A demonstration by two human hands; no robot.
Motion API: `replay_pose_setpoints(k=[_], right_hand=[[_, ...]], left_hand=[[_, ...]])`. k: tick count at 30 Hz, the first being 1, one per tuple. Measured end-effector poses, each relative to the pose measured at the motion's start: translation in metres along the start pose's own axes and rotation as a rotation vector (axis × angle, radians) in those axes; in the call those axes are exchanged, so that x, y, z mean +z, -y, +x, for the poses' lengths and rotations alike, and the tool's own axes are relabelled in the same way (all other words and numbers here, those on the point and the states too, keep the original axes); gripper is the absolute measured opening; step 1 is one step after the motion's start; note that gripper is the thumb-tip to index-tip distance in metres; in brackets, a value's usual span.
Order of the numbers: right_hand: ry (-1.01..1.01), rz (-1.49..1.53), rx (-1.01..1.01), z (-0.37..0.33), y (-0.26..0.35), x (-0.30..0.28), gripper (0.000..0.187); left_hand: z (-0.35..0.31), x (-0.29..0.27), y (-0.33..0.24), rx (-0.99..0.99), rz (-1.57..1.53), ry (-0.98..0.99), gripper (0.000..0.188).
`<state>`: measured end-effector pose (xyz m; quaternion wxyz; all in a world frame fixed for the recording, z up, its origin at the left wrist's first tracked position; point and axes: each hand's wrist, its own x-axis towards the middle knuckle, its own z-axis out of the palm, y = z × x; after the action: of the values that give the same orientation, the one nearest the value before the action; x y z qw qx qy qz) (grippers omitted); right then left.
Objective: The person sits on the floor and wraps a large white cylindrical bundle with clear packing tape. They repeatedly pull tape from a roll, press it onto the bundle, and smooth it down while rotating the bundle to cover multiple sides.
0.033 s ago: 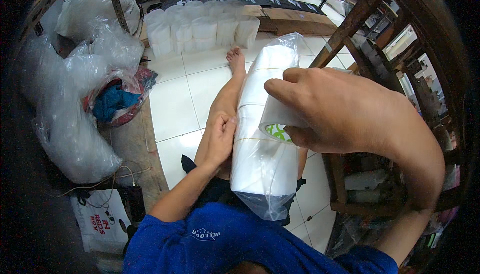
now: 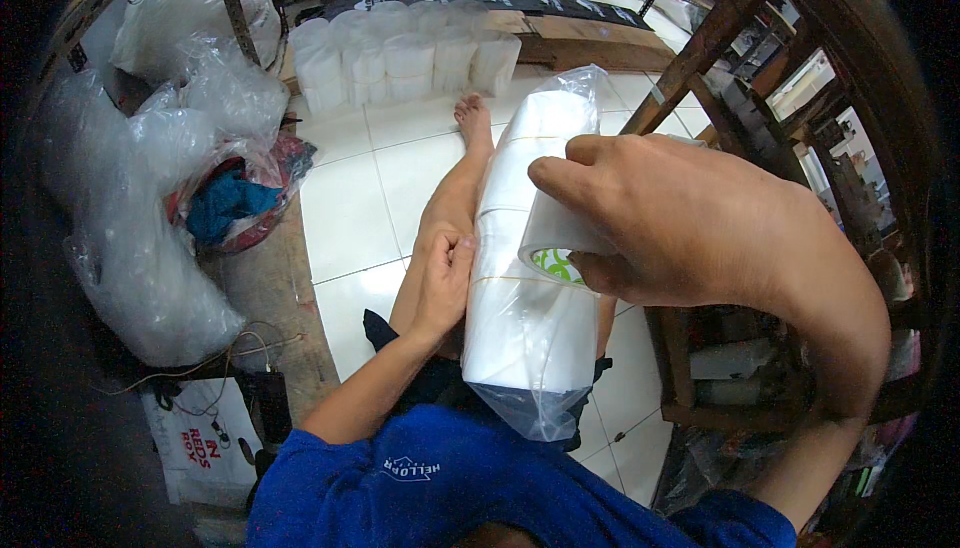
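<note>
A long white roll-shaped bundle (image 2: 525, 333) in a clear plastic bag lies lengthwise across my lap. Thin bands cross it, and the loose bag ends stick out past both ends. My right hand (image 2: 670, 218) grips a wide roll of clear packing tape (image 2: 562, 226) over the bundle's right side; green print shows inside its core. Against the bundle's left edge rests my left hand (image 2: 445, 280), its fingers curled and the thumb pressed down. What those fingers pinch, if anything, is hidden.
Several upright clear plastic rolls (image 2: 385, 63) stand ahead on the tiled floor (image 2: 345, 203). Large clear plastic bags (image 2: 150, 218) are heaped at the left, beside blue cloth (image 2: 235, 203). A dark wooden rack (image 2: 720, 118) rises close on the right. A white bag (image 2: 200, 448) lies lower left.
</note>
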<state>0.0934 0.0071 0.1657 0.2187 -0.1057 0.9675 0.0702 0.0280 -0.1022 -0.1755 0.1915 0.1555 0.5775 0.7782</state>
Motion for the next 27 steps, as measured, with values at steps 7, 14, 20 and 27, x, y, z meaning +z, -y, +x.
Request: replay_pose_setpoints(k=[7,14,20,27], right_hand=[[-0.125,0.046,-0.062,-0.006,-0.004,0.003,0.047],[-0.109,0.010,-0.040,-0.003,0.006,0.001,0.048],[-0.165,-0.014,-0.044,-0.007,-0.002,0.003,0.051],[-0.198,0.000,-0.085,-0.013,-0.014,0.004,0.050]], left_hand=[[0.002,-0.002,0.013,0.157,0.145,-0.037,0.019],[0.011,0.008,-0.010,0.015,0.048,-0.039,0.033],[0.023,0.012,0.016,0.165,0.250,0.072,0.050],[0.017,0.012,0.009,0.034,0.038,0.270,0.067]])
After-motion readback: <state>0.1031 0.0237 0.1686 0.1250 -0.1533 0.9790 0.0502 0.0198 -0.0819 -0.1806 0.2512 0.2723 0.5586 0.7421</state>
